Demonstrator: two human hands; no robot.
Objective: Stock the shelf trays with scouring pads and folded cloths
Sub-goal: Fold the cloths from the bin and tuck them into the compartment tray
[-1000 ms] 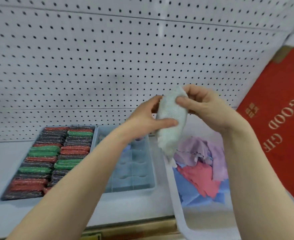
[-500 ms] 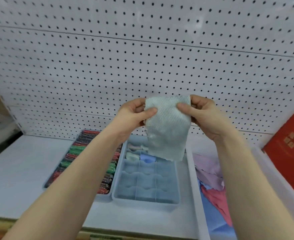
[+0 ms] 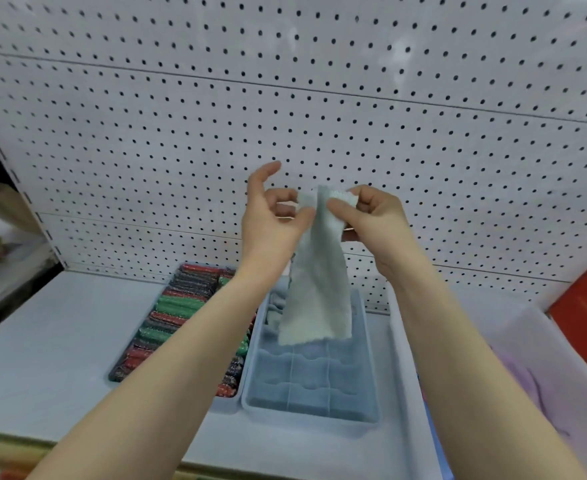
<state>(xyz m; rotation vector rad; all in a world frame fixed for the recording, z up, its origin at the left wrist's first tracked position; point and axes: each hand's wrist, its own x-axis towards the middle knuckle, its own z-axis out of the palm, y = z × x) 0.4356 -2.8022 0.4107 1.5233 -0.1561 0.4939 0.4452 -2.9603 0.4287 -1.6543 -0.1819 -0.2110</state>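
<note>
Now cloth (image 3: 314, 289) between left hand (image 3: 271, 216), right hand (image 3: 371, 220).

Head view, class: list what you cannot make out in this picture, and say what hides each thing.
- Back compartments of the divided tray: hidden by the hanging pale cloth.
- Right rows of the scouring pads: covered by the left forearm.
- Contents of the white bin: blocked by the right forearm, blurred, and cut off by the bottom edge.
- Red box: cut off by the right edge.
- Left hand grip: fingertips behind the cloth.
</note>
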